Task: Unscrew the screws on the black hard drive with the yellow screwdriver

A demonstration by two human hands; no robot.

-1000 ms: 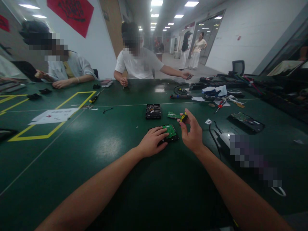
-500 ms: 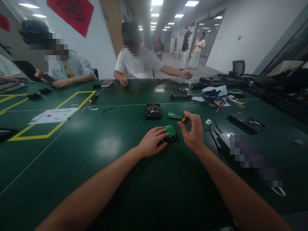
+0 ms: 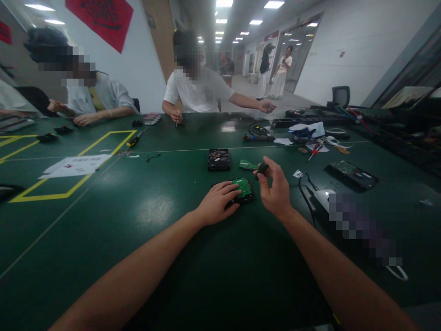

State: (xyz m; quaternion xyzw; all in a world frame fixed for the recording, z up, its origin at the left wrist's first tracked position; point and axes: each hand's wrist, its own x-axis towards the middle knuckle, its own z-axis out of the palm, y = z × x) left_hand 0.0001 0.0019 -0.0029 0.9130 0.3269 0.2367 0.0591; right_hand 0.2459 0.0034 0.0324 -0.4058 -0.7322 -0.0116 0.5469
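A hard drive with a green circuit board (image 3: 244,188) on top lies on the green table (image 3: 144,216) in front of me. My left hand (image 3: 218,202) rests flat on the drive's near left side, fingers spread over it. My right hand (image 3: 275,186) pinches the handle of a small black and yellow screwdriver (image 3: 262,169), with its tip pointing down toward the board's right edge. The tip itself is too small to make out.
A second opened hard drive (image 3: 219,159) and a loose green board (image 3: 248,164) lie just beyond. Cables and a white device (image 3: 324,196) sit to my right. Two people sit across the table; tools, a paper sheet (image 3: 74,165) and yellow tape lines lie at left.
My right hand has turned the screwdriver between its fingers, dipping and rising slightly. My left hand has stayed on the drive.
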